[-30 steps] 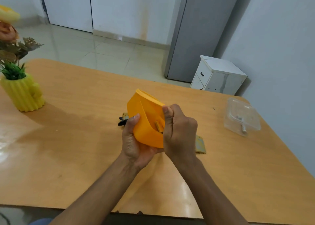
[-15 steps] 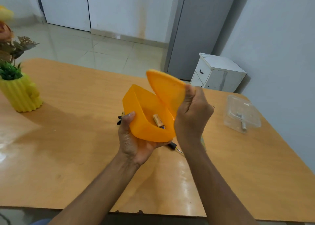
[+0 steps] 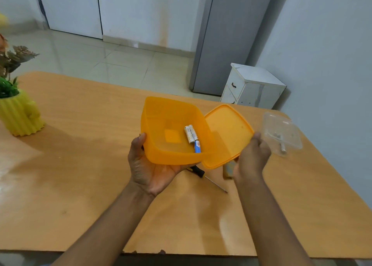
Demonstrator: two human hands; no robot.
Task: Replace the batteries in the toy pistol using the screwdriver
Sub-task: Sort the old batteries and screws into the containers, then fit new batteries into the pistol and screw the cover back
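In my left hand (image 3: 150, 165), fingers curled up the near wall: one orange box (image 3: 173, 131), open, cupped from beneath above the counter (image 3: 80, 165). Contents: batteries (image 3: 192, 136), two pale cells side by side and one blue-and-white cell at their near end, lying against the right wall.

In my right hand (image 3: 252, 158), fingers pinching the near right edge: one orange lid (image 3: 225, 132), off the box, held just beside it and tilted.

Under the box and lid, on the counter: one screwdriver (image 3: 207, 178), black handle part hidden, thin shaft pointing right and toward me. Beside it, a grey-brown object (image 3: 228, 170), mostly covered by my right hand; likely part of the toy pistol, though I cannot tell.

Far right: one clear plastic container (image 3: 281, 133), closed, holding small metal pieces, too small to identify.

Far left: one yellow ribbed pot (image 3: 20, 116) with plants.

Step in hand, by my judgement: reaching the fresh cells. Next: set the lid down to free a hand.
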